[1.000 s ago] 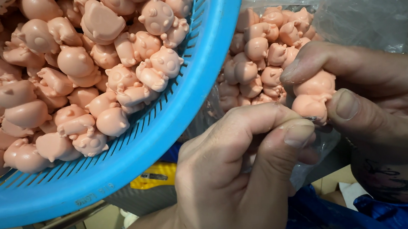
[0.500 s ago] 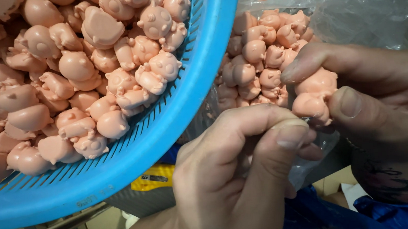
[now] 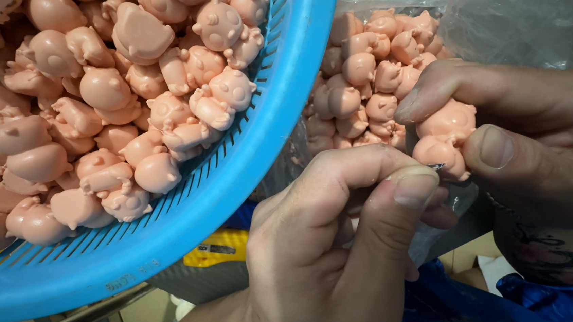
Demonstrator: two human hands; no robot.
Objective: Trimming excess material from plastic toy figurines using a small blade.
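Two hands meet just below the bag (image 3: 493, 15) of pink figures. Right hand (image 3: 537, 141) pinches one figure (image 3: 445, 138); left hand (image 3: 334, 246), fingers pressed together, holds a small blade at it. Risks: blade slips into the right thumb; the full basket (image 3: 279, 148) spills off its low rim.

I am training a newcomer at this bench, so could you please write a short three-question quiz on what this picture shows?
1. True or false: the blue plastic basket holds pink pig-shaped figurines.
2. Which hand grips a pink figurine between thumb and forefinger? A) the left hand B) the right hand
3. Fill in: the second heap of figurines, behind the hands, lies in a clear plastic ____.

Key: 1 true; 2 B; 3 bag. The left hand pinches a small metal tool, mostly hidden, whose tip meets the held figurine.
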